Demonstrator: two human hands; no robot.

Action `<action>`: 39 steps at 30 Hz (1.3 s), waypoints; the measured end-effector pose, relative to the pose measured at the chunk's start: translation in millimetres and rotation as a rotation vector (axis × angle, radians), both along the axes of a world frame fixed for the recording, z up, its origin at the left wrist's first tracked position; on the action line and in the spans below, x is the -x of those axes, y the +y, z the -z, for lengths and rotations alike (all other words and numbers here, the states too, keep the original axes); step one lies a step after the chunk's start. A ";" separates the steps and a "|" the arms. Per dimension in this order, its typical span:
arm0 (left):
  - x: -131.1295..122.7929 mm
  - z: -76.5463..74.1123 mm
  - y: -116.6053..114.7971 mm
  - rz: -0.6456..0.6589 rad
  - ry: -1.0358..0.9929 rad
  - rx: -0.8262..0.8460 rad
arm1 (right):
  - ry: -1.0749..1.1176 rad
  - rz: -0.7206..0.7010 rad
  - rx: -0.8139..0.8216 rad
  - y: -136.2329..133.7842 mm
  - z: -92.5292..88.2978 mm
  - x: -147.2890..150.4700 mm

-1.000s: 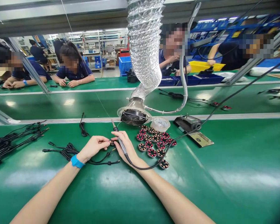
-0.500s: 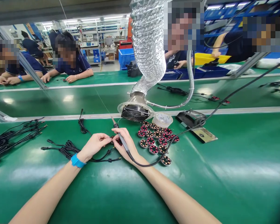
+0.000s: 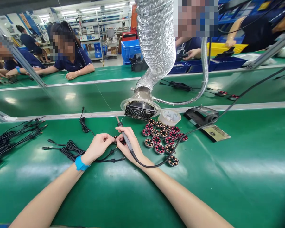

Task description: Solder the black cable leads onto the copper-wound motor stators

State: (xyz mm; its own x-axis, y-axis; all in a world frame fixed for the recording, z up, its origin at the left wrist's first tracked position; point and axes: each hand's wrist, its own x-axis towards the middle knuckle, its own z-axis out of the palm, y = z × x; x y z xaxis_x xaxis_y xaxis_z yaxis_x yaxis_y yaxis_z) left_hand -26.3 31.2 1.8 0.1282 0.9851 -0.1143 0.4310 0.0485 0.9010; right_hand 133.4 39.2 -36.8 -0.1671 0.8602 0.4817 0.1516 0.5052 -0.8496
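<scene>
Extending nearer than the fingers (image 3: pixel 108 138), the green bench (image 3: pixel 216 190) is left as room for moving; beyond them, reach is bounded by a pale rail (image 3: pixel 258 106) and an extractor hood (image 3: pixel 140 110). Black cables (image 3: pixel 72 149) are bunched left of the fingers, wound coils (image 3: pixel 156 140) grouped right. Little is changed since a second ago: the left hand (image 3: pixel 97 147) is kept near-closed in a pinch; a soldering iron (image 3: pixel 127 140) is cradled in the right hand (image 3: pixel 133 144), whose fingertips are nearly closed too. Small dark part (image 3: pixel 115 138) still gripped between them, mostly hidden; handling judged unfinished.
</scene>
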 end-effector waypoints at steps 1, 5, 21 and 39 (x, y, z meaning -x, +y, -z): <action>0.0 -0.1 -0.2 -0.002 0.008 -0.008 | 0.003 -0.002 0.000 -0.2 0.2 0.2; 0.0 0.3 -0.4 -0.005 0.030 -0.034 | 0.001 0.007 0.000 -0.4 1.2 0.9; -1.0 1.4 1.7 -0.040 0.073 0.026 | 0.016 0.008 -0.022 1.6 8.3 3.0; -1.0 -8.9 -0.2 -0.038 -0.011 0.034 | 0.050 0.021 -0.090 5.6 10.2 8.7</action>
